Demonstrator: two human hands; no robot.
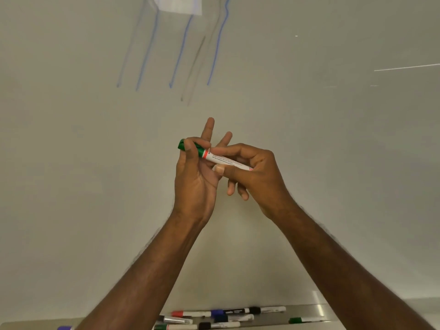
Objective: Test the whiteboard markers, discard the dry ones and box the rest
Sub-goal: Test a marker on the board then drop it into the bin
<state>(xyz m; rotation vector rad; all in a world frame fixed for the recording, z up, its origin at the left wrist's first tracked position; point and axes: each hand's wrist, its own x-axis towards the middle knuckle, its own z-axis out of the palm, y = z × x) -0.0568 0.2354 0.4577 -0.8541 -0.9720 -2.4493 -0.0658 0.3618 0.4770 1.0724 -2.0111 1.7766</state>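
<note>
Whiteboard [309,139] filling the background, blue lines [181,48] and fainter grey strokes near top. Both hands raised in front of it. Left hand [197,177] pinched on green cap [190,146] of green marker [223,160]; right hand [252,170] clamped round white barrel. Cap seated on barrel. Loose markers [228,314] lying on tray [304,310] along bottom edge, one purple-capped marker [64,327] at far left.

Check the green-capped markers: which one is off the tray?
The green marker held between left hand and right hand; the other two lie below.
</note>
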